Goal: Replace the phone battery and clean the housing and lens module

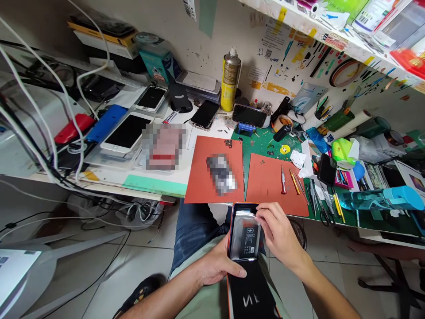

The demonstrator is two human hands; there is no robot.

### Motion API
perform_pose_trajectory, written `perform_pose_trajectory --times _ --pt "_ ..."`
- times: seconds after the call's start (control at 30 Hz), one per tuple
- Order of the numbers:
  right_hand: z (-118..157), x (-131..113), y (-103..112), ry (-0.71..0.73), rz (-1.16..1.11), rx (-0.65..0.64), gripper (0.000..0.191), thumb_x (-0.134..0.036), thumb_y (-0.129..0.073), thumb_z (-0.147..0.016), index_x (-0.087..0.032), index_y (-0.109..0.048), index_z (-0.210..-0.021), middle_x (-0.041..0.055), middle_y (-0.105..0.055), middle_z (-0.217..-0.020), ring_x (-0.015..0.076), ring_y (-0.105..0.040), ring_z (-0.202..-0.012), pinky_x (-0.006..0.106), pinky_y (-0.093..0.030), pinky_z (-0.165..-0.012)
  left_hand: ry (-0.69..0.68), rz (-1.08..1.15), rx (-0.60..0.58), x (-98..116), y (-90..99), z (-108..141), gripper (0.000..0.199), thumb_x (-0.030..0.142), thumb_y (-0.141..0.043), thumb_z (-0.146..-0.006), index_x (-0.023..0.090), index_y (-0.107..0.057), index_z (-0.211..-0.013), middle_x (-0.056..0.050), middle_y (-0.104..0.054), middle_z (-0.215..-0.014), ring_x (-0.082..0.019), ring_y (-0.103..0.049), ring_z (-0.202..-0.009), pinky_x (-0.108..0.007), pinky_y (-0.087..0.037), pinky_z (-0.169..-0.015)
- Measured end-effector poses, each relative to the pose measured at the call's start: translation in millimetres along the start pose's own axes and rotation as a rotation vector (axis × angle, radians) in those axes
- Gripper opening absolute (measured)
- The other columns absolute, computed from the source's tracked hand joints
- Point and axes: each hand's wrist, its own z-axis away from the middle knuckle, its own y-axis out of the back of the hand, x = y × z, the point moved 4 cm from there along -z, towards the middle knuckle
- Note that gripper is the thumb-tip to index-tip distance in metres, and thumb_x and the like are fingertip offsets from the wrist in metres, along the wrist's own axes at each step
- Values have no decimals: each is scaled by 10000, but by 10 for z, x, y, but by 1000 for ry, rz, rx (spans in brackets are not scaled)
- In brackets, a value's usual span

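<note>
Head view: the black box (231, 223) stands open between my two hands, over my lap. As far as I can judge, the opening is done: the black flap (254, 288) hangs toward me below my left thumb, leaving the inside exposed. Taking things out looks undone, since the battery (247, 243) lies in its clear bag (241, 221) inside the box, just beyond that thumb.

My left hand (219, 262) is clamped around the box's near left side, fingers mostly hidden behind it, thumb laid across the flap, forearm rising from the lower left. My right hand (278, 228) comes in from the lower right, wrist bent inward, thumb and fingers drawn together at the bag's upper right corner; I cannot tell whether they nip the plastic or only touch the rim.

Ahead of both hands, a blurred-out object (222, 175) lies on the left orange mat (197, 181). Beyond my right hand, two screwdrivers (283, 182) rest on the right orange mat (264, 186), out of my grasp.
</note>
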Motion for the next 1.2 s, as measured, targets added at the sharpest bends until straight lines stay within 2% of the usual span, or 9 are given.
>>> perform_pose_trajectory --times 0.13,0.23,0.37,0.47,0.6,0.83,1.0,1.1,1.2 --pt "189 -34 35 -105 -261 -196 52 -266 -530 -1103 -249 -578 -1098 27 -706 -987 166 -653 -822 297 -527 -745 -29 2 -7 29 1 8 923 -12 -952 -528 273 -687 -1365 -70 -748 -1332 -310 -647 -1306 -366 -452 -1069" --pt "318 -30 -2 -205 -396 -234 182 -324 -672 -1035 -250 -591 -1180 -20 -734 -882 146 -668 -737 262 -530 -693 -34 10 -27 42 2 12 958 -19 -939 -519 291 -668 -1384 -70 -735 -1373 -319 -635 -1341 -356 -461 -1049" --pt "388 33 66 -205 -416 -67 107 -327 -739 -986 -232 -738 -1034 -1 -760 -817 148 -693 -678 250 -550 -640 -13 0 -5 -6 42 13 1059 11 -976 -496 301 -620 -1450 -90 -709 -1424 -339 -610 -1382 -349 -478 -1038" --pt "362 296 312 -379 -455 252 140 -354 -794 -945 -220 -762 -970 22 -774 -788 177 -727 -659 271 -577 -616 15 5 49 -64 95 29 1129 19 -997 -471 325 -597 -1482 -93 -680 -1474 -354 -593 -1406 -366 -498 -1046" --pt "76 742 640 -473 -390 597 334 -473 -790 -921 -198 -733 -1101 82 -803 -951 244 -783 -819 365 -630 -736 32 12 -2 -54 79 85 1042 6 -966 -532 311 -608 -1461 -139 -669 -1496 -374 -638 -1363 -406 -541 -1003" --pt "-756 1214 388 -433 -189 345 324 -484 -733 -916 -188 -760 -1046 95 -796 -962 268 -738 -852 419 -593 -805 11 33 -11 38 45 168 1010 -1 -954 -569 283 -596 -1470 -201 -633 -1532 -404 -687 -1304 -499 -536 -1055" --pt "-718 793 329 -318 -18 282 302 -460 -647 -996 -195 -763 -1083 157 -722 -1153 336 -648 -1113 527 -517 -990 -17 67 -23 26 66 148 1082 -26 -950 -578 308 -538 -1520 -188 -656 -1506 -368 -702 -1292 -443 -556 -1020" --pt "-497 319 185 -150 -46 80 217 -438 -662 -1031 -261 -783 -994 79 -707 -1021 260 -672 -988 425 -564 -903 -21 65 -15 34 64 126 1068 -14 -956 -580 307 -549 -1514 -159 -691 -1460 -343 -741 -1212 -437 -563 -1013" --pt "-318 5 -58 -5 5 -78 211 -372 -663 -1054 -253 -727 -1216 80 -658 -1064 254 -648 -1009 415 -584 -876 -5 46 40 41 62 111 1031 -5 -975 -546 306 -604 -1456 -92 -752 -1340 -304 -753 -1152 -376 -581 -958"
